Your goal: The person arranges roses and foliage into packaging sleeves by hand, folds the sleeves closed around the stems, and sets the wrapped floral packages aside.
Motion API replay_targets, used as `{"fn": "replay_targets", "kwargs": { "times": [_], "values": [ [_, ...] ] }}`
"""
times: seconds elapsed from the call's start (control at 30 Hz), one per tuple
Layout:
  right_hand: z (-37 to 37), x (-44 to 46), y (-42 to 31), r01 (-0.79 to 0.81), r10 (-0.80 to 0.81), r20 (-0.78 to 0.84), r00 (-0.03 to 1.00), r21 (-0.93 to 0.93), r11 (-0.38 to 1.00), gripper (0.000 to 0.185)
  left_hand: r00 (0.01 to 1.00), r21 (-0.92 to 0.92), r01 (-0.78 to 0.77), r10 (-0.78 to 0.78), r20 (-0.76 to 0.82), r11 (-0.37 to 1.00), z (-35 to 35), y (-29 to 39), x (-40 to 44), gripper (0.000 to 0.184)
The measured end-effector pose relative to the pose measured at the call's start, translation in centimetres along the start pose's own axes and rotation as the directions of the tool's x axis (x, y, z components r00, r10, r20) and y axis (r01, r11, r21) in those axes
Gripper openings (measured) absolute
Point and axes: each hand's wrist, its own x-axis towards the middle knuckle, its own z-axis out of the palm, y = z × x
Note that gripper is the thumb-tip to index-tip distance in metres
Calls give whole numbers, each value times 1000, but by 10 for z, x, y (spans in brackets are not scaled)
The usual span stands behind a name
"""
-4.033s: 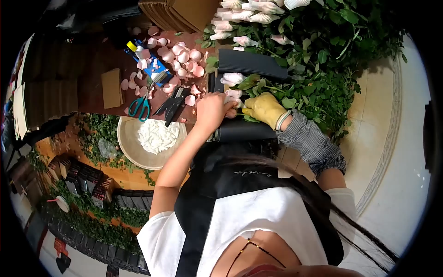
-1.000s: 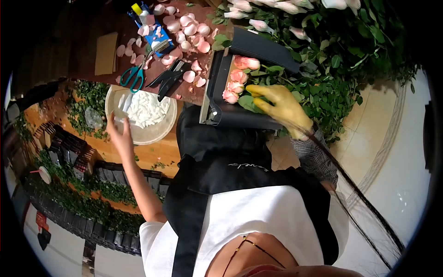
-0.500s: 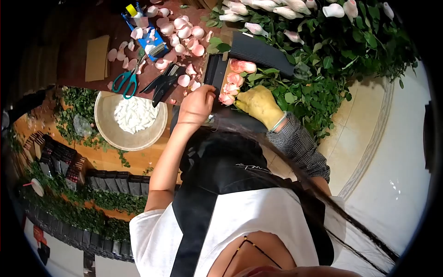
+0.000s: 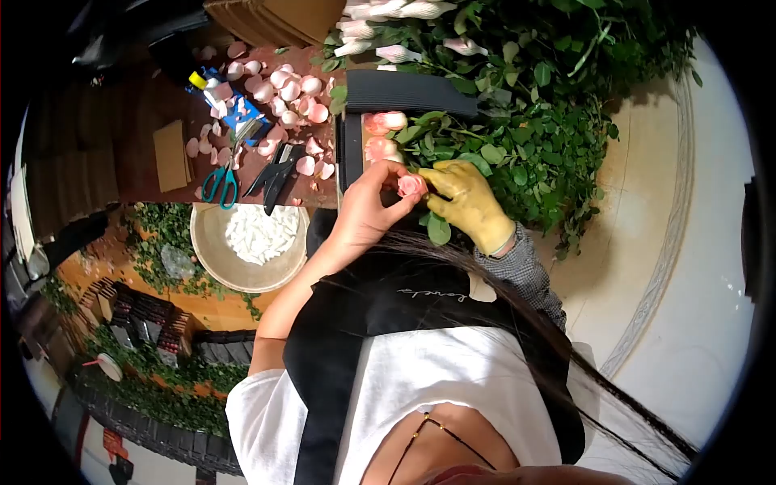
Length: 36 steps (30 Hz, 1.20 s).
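Note:
My bare left hand (image 4: 373, 202) has its thumb and fingers closed around the head of a pink rose (image 4: 411, 186). My right hand (image 4: 473, 202), in a yellow glove, is closed just behind the bloom at the stem, with green leaves hanging below it. The exact grip of the gloved fingers on the stem is partly hidden. Just beyond my hands, two more pink roses (image 4: 381, 137) lie side by side on a brown board, their leafy stems pointing right. A black ridged strip (image 4: 412, 93) lies behind them.
Loose petals (image 4: 283, 93), teal scissors (image 4: 220, 184), a black stapler-like tool (image 4: 275, 174) and a blue tape dispenser (image 4: 242, 117) lie on the red table. Below its edge stands a bowl (image 4: 212, 259) of small white pieces. Leafy stems with white-netted buds (image 4: 400, 54) fill the upper right.
My left hand has moved right from the board's edge and closed on a rose. My gloved hand has lifted that rose off the row, towards me. The view has shifted slightly.

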Motion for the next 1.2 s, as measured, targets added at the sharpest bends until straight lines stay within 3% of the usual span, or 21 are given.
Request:
{"fn": "replay_targets", "kwargs": {
  "times": [0.13,0.37,0.4,0.43,0.57,0.67,0.73,0.77,0.83,0.9,1.0,1.1,1.2],
  "values": [
    [28,-15,4,-120,114,-133,984,-31,992,35,994,23,-76,78,-76,997,10,1,-2,33],
    [44,-10,11,-93,124,-267,956,126,988,22,985,50,-103,109,-133,993,9,-9,-3,25],
    [43,-10,10,-116,144,-273,951,114,987,23,959,129,-217,236,-156,968,10,-3,-3,19],
    [43,-10,10,-138,160,-280,946,98,986,23,959,133,-218,237,-153,967,10,-3,-4,19],
    [46,-11,12,-143,154,-283,947,62,988,24,914,442,-305,389,-112,843,15,-6,-12,12],
    [45,-11,12,-113,121,-309,943,46,993,26,910,423,-294,387,-151,857,19,-8,-12,14],
    [44,-12,11,-86,97,-322,942,48,995,29,840,641,-329,525,-135,693,21,5,-12,16],
    [42,-12,11,-85,95,-321,942,48,995,29,840,641,-328,524,-137,694,22,7,-11,16],
    [41,-11,10,-102,120,-287,950,77,992,31,803,739,-365,593,-58,567,22,9,-9,22],
    [43,-9,10,-108,122,-278,953,65,992,29,805,743,-337,586,-90,578,22,4,-11,24],
    [45,-11,11,-153,161,-276,948,49,987,24,835,768,-165,502,-226,619,23,6,-10,27],
    [44,-10,10,-140,141,-267,953,21,990,24,848,626,-262,484,-214,735,20,-1,-3,28],
    [48,-12,16,-114,122,-256,959,48,992,26,861,592,-262,462,-214,762,19,-6,2,24]
  ]
}}
